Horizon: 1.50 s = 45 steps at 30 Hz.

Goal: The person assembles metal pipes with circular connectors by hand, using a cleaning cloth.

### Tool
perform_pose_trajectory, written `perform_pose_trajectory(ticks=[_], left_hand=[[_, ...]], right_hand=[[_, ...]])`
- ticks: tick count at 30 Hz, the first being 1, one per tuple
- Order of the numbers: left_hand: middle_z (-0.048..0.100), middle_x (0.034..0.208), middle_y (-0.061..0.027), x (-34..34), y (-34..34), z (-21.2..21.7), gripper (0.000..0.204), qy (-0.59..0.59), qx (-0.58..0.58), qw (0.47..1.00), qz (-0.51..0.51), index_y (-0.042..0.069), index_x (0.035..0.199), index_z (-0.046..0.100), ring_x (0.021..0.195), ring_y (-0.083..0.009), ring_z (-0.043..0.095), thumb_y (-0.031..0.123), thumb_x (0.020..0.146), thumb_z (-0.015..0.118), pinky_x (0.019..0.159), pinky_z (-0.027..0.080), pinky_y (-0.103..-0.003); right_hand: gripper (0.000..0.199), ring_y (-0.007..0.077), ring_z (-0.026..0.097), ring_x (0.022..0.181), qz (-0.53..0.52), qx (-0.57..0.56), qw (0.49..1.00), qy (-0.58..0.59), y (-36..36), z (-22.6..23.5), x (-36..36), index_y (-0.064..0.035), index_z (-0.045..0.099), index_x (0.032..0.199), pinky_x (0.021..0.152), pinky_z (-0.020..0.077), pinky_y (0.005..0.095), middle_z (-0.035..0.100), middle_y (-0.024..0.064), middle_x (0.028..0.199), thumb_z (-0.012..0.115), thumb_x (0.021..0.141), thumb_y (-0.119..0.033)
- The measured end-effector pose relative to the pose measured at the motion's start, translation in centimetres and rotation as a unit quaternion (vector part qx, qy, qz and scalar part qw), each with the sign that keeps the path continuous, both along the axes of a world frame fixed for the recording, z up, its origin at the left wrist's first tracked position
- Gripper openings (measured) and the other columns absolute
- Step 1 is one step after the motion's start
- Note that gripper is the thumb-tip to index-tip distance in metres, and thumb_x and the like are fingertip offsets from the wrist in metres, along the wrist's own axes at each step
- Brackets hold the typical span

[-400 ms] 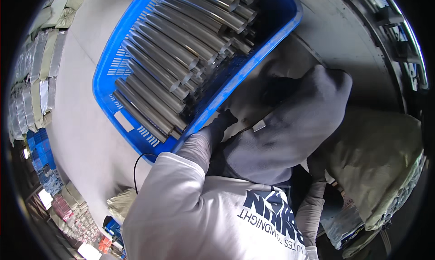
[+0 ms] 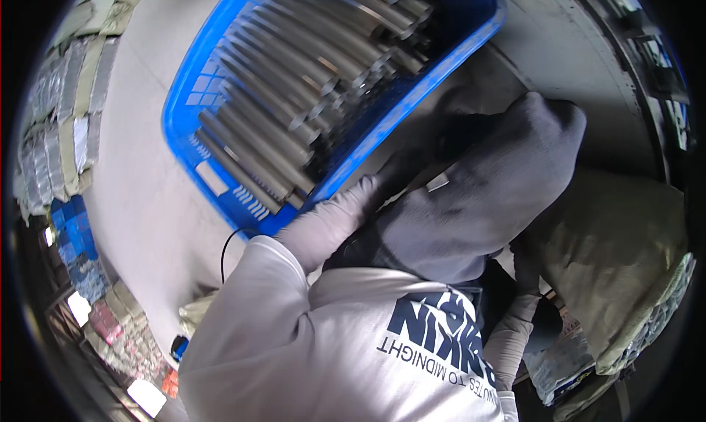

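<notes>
My left hand [image 2: 399, 169], in a dark glove, reaches past the near rim of a blue plastic basket [image 2: 412, 115] into the shade beside my grey-clad leg [image 2: 485, 179]. Its fingers are dark and blurred, and I see nothing in them. Many shiny metal tubes [image 2: 294, 54] lie side by side in the basket, slanting down to the right. On the other side of the leg hangs my right hand [image 2: 525, 266], also dark-gloved, next to a drab olive cloth cover [image 2: 610, 253]. Its fingers are hidden.
A pale floor [image 2: 136, 150] spreads left of the basket. Wrapped stacks [image 2: 73, 113] stand at the far left, with blue crates [image 2: 73, 234] below them. A light wall panel [image 2: 559, 47] rises at the upper right. A thin black cable [image 2: 223, 256] curves beside my left sleeve.
My left hand has moved away from the basket's edge, deeper into the shade beside the leg. The view has shifted slightly, and the right hand stays by the cover.
</notes>
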<state>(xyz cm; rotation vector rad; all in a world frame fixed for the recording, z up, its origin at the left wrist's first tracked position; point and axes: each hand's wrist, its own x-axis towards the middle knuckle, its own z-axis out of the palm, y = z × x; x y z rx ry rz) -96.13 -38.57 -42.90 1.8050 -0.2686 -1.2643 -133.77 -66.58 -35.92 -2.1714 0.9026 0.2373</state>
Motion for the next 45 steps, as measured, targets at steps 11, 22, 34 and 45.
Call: perform_pose_trajectory(ticks=[11, 22, 34, 45], left_hand=[[0.065, 0.143, -0.0144, 6.4, 20.9, 34.4, 0.035, -0.237, -0.080, 0.968, 0.028, -0.005, 0.141, 0.066, 0.130, -0.0220, 0.065, 0.002, 0.107, 0.061, 0.111, 0.052, -0.035], [0.066, 0.139, -0.0145, 2.0, 4.9, 33.2, 0.043, 0.064, -0.307, 0.926, -0.208, -0.003, 0.143, 0.065, 0.124, -0.0230, 0.069, 0.003, 0.101, 0.069, 0.108, 0.054, -0.035], [0.072, 0.132, -0.0090, 4.5, 3.8, 29.3, 0.046, -0.001, -0.254, 0.933, -0.256, 0.004, 0.141, 0.068, 0.122, -0.0194, 0.066, 0.022, 0.100, 0.076, 0.110, 0.050, -0.035], [0.071, 0.129, -0.0153, 16.6, 26.4, 29.6, 0.034, -0.208, 0.266, 0.853, -0.398, 0.007, 0.123, 0.075, 0.120, -0.0296, 0.068, 0.030, 0.099, 0.068, 0.103, 0.054, -0.045]], right_hand=[[0.054, 0.0334, 0.057, 0.141, 0.007, -0.051, 0.979, 0.196, 4.9, 15.5, 14.2, 0.0020, 0.059, 0.148, 0.120, 0.0413, 0.0422, 0.064, 0.0193, 0.149, 0.055, 0.113, -0.039], [0.082, 0.0251, 0.063, 0.130, 0.076, 0.176, 0.915, -0.355, 10.2, 26.5, 18.7, 0.0021, 0.046, 0.161, 0.111, 0.0500, 0.0364, 0.057, 0.0182, 0.153, 0.083, 0.089, -0.007], [0.067, 0.0159, 0.064, 0.112, -0.130, 0.240, 0.920, -0.281, 10.0, 23.7, 9.7, 0.0021, 0.060, 0.144, 0.101, 0.0526, 0.0307, 0.067, 0.0087, 0.126, 0.089, 0.086, -0.012], [0.086, 0.0175, 0.066, 0.106, -0.149, 0.118, 0.948, -0.256, 4.7, 20.8, 7.1, 0.0006, 0.054, 0.157, 0.093, 0.0552, 0.0314, 0.069, 0.0121, 0.127, 0.073, 0.092, -0.053]])
